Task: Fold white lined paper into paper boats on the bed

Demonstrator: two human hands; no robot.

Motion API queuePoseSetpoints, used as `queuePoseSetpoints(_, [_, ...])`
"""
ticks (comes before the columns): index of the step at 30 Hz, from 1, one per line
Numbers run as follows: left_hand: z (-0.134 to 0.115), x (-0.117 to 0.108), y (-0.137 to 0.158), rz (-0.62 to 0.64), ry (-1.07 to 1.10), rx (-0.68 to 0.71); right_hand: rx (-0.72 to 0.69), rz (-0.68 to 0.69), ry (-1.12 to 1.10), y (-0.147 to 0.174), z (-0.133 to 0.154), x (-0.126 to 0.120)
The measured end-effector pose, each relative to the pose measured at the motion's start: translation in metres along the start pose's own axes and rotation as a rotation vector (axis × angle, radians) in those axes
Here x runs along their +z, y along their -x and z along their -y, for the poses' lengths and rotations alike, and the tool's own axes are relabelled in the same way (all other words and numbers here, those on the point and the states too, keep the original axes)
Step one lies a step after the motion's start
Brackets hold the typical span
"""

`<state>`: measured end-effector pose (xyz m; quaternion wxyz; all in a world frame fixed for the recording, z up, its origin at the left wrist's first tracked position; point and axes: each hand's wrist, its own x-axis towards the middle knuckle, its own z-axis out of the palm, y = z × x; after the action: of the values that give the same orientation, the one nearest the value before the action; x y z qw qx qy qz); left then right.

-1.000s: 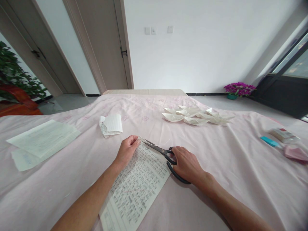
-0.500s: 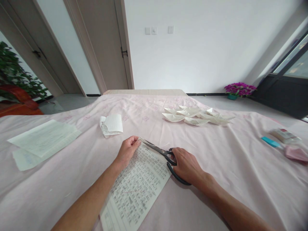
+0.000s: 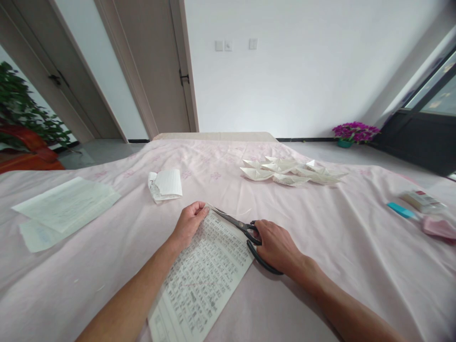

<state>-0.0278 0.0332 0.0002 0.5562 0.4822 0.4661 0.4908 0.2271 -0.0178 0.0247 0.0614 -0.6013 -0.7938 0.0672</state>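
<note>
A sheet of paper (image 3: 203,275) covered in handwriting lies slantwise in front of me. Its far corner is pinched between the thumb and fingers of my left hand (image 3: 190,223). My right hand (image 3: 276,242) grips a pair of scissors (image 3: 237,222) with black handles. The blades point left along the sheet's far edge, their tips close to my left fingertips. A thin paper strip (image 3: 242,212) curls up beyond the blades. Whether it is still joined to the sheet near my left fingers is hard to make out.
Several folded paper boats (image 3: 285,172) stand at the back right. A folded lined paper (image 3: 167,184) lies beyond my left hand, and loose sheets (image 3: 67,209) lie far left. At the right edge are a blue object (image 3: 401,210), a packet (image 3: 422,201) and a pink item (image 3: 438,226). A pink cloth (image 3: 114,218) covers the table.
The thin strip beyond the blades has lifted and curled slightly more. Both hands and the scissors stay almost where they were.
</note>
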Motion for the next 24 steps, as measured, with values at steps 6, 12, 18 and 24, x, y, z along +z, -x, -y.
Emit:
queuePoseSetpoints(6, [-0.002, 0.002, 0.002, -0.001, 0.019, -0.02, 0.028, 0.026, -0.02, 0.001, 0.005, -0.005])
queuePoseSetpoints(12, [-0.003, 0.003, 0.003, 0.022, 0.031, -0.076, 0.013, 0.03, -0.075, 0.002, 0.009, -0.01])
queuePoseSetpoints(18, [-0.002, 0.004, 0.002, -0.015, 0.021, -0.043, 0.002, 0.032, -0.024, 0.004, 0.008, -0.012])
queuePoseSetpoints(24, [-0.005, 0.004, 0.003, 0.002, 0.006, -0.031, -0.024, 0.042, -0.004, 0.004, 0.005, -0.013])
